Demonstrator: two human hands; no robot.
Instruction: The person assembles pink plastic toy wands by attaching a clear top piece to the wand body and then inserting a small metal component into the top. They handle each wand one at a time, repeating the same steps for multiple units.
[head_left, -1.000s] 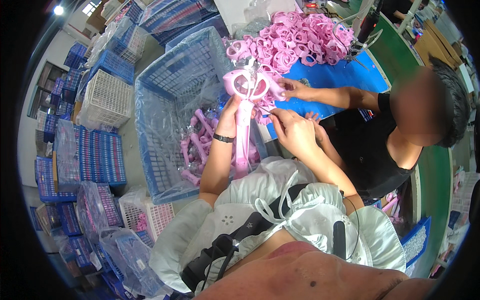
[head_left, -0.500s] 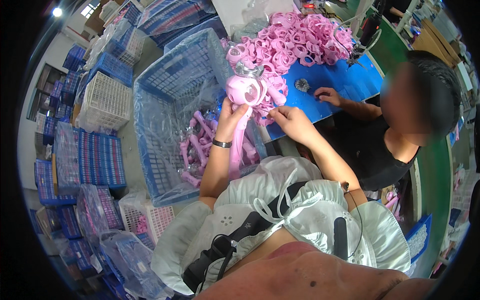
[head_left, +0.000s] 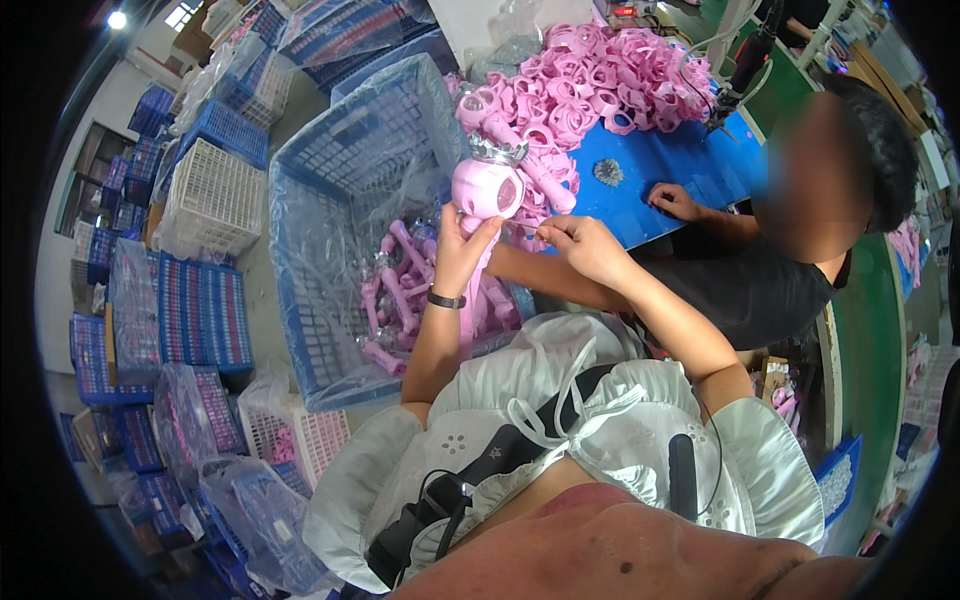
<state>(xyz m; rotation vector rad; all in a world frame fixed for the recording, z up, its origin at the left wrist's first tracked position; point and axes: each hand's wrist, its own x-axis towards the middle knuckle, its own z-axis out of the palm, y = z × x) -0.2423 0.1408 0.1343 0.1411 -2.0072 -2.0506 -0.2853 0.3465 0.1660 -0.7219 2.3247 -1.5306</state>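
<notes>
We are seeing smooth, glossy plastic on the wand (head_left: 482, 190), shiny metallic-looking trim (head_left: 498, 152) atop it, and crinkled film (head_left: 325, 335) lining the plastic crate (head_left: 287, 250) beside it.

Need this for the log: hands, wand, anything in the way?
Left hand gripping round-headed pink wand. Right hand pinching something thin. Co-worker's arm under right forearm.

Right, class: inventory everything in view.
Round-headed plastic wand: one, pink and silver, upper centre
Flat worktop: one, blue, upper right
Open plastic shells: many, pink, on worktop
Fuzzy clump: one, silver, on worktop
Large mesh crate: one, blue, left centre
Long plastic handles: several, pink, inside crate
Stacked mesh baskets: many, blue and white, left
Co-worker: one, black clothing, right
Frilled cloth top: one, white, bottom
Left grip: one, bare, around wand
Right grip: one, bare, beside wand
</notes>
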